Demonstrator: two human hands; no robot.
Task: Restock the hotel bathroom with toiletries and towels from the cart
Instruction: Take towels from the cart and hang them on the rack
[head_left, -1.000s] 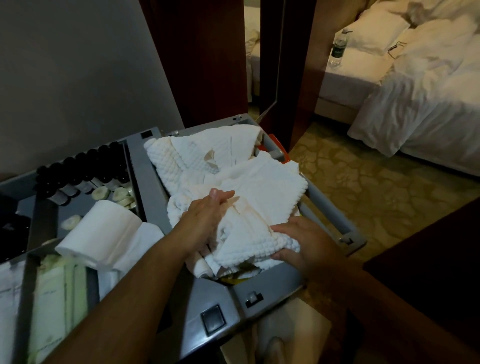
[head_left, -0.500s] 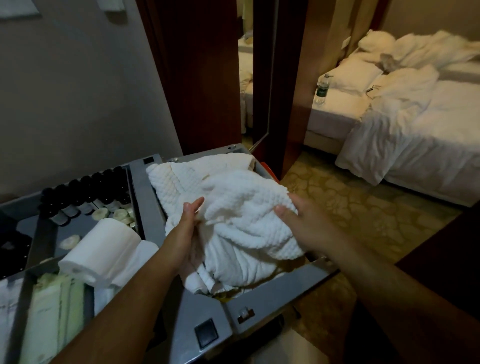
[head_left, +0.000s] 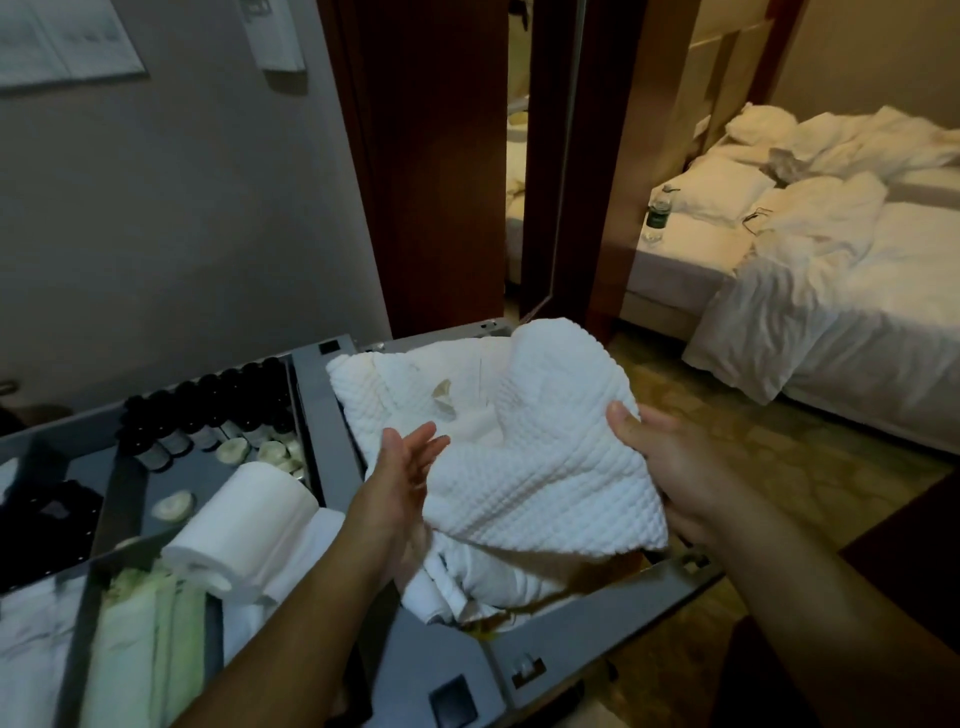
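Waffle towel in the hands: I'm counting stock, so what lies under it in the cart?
Under the waffle towel, gripped by the right hand, more white linens lie heaped in the cart bin. Their number and the bin's floor are covered.

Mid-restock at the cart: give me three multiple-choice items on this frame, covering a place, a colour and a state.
1. Where is the toilet paper roll? A on the bed; B in the left section of the cart; C on the floor.
2. What colour is the held towel? A white; B blue; C grey.
3. How is the left hand? A gripping the towel; B out of view; C open, fingers straight.
Answers: B, it lies left of the towel bin; A, its waffle weave is white; C, only the right hand grips the towel.
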